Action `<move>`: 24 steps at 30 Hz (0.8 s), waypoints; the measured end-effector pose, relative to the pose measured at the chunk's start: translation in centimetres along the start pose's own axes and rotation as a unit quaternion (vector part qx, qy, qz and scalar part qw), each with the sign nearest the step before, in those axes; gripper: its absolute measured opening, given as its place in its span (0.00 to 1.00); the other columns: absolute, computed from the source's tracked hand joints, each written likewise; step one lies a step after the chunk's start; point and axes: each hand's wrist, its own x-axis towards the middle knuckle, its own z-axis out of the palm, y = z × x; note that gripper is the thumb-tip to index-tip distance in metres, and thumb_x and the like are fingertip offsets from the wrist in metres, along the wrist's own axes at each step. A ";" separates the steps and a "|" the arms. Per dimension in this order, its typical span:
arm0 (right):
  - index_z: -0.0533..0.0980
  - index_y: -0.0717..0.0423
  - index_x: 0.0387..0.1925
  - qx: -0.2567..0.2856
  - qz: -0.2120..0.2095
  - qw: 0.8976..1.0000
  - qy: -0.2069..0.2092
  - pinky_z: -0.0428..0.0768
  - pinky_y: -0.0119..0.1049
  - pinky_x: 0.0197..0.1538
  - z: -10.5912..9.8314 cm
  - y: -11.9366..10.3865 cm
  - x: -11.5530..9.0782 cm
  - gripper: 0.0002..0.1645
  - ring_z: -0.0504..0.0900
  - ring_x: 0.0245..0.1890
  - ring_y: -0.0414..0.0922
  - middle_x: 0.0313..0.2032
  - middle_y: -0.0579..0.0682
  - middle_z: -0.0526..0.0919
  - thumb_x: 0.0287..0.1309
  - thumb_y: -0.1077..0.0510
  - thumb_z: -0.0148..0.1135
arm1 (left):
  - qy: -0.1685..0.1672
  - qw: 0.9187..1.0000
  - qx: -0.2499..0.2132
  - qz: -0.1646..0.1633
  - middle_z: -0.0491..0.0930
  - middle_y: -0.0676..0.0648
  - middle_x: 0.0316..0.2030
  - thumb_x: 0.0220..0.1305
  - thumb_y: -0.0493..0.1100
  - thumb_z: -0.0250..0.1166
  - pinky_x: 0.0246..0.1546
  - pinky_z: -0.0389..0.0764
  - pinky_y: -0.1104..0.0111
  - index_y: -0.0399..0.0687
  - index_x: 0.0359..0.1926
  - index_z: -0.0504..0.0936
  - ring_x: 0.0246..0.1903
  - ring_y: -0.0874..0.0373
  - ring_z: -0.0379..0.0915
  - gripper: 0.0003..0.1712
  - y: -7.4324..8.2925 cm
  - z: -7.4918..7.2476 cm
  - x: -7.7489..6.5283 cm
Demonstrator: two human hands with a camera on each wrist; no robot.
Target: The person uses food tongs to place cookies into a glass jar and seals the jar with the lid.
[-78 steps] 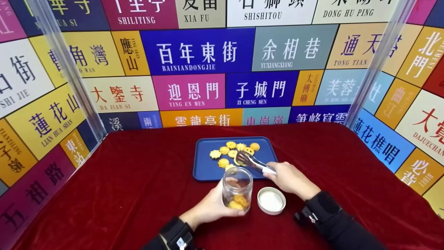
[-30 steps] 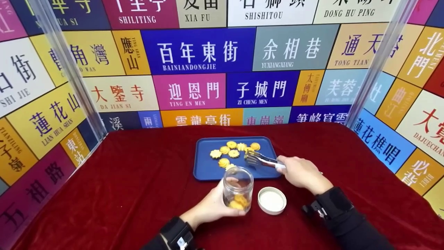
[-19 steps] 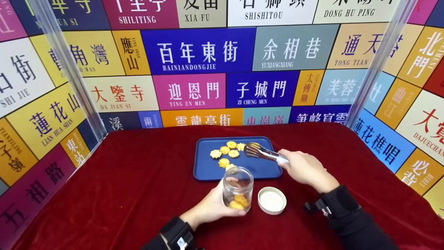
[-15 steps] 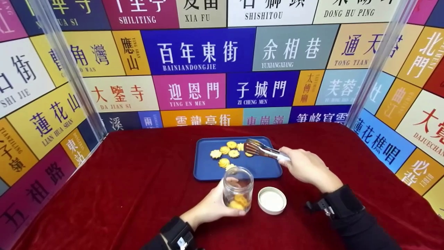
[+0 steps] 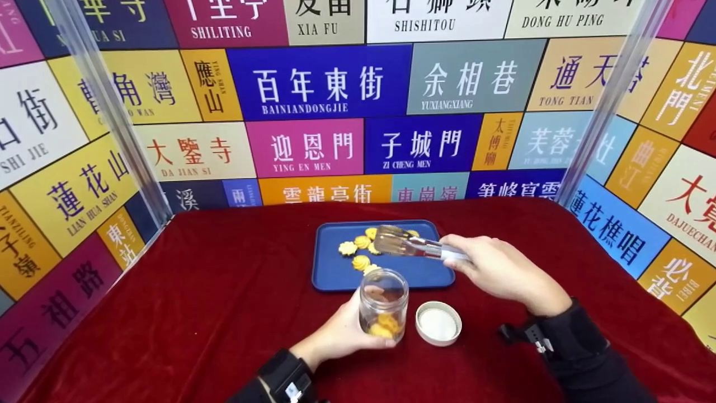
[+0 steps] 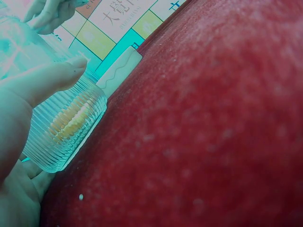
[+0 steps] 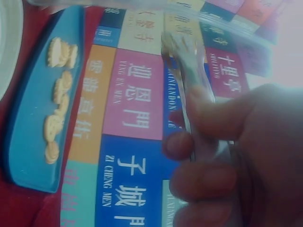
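My left hand (image 5: 334,336) grips a clear glass jar (image 5: 398,305) upright near the tray's front edge, its thumb round the ribbed side in the left wrist view. Several golden cookies (image 5: 386,326) lie in the jar's bottom. My right hand (image 5: 498,266) holds metal tongs (image 5: 422,248) by their pale grip, with fingers curled round it in the right wrist view. The tongs' head is raised over the blue tray (image 5: 330,278) and hides part of the piped cookies (image 5: 361,263) there. I cannot tell whether a cookie is between the tips.
A round lid (image 5: 438,323) with a white inside lies on the red cloth (image 5: 224,313), right of the jar. Behind the table stands a wall of coloured sign panels (image 5: 319,81). Clear upright posts (image 5: 609,106) stand at the back corners.
The tongs have gone from among the cookies to the tray's right side, then up and back left, with their head turned. The left hand, jar and lid have stayed put.
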 end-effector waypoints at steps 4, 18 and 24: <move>0.79 0.44 0.63 0.018 -0.038 0.999 -0.020 0.80 0.45 0.46 -0.3 -0.1 -0.2 0.18 0.81 0.40 0.41 0.42 0.40 0.86 0.76 0.50 0.65 | 0.001 1.000 0.004 -0.002 0.82 0.52 0.60 0.51 0.38 0.86 0.63 0.79 0.64 0.45 0.73 0.64 0.59 0.55 0.81 0.54 0.0 0.0 0.0; 0.80 0.39 0.56 0.098 -0.118 0.981 -0.120 0.73 0.35 0.40 -0.3 -0.2 -0.2 0.11 0.76 0.33 0.36 0.34 0.35 0.78 0.80 0.46 0.57 | 0.005 1.000 0.018 -0.010 0.83 0.55 0.60 0.51 0.39 0.86 0.65 0.78 0.64 0.54 0.76 0.63 0.60 0.57 0.80 0.56 0.2 0.0 0.0; 0.81 0.39 0.54 0.094 -0.121 0.980 -0.127 0.74 0.34 0.40 0.0 0.0 -0.2 0.08 0.77 0.34 0.36 0.34 0.35 0.78 0.79 0.49 0.61 | 0.005 1.000 0.015 -0.009 0.82 0.56 0.62 0.50 0.39 0.86 0.65 0.78 0.62 0.57 0.77 0.61 0.60 0.57 0.79 0.59 0.2 0.0 0.0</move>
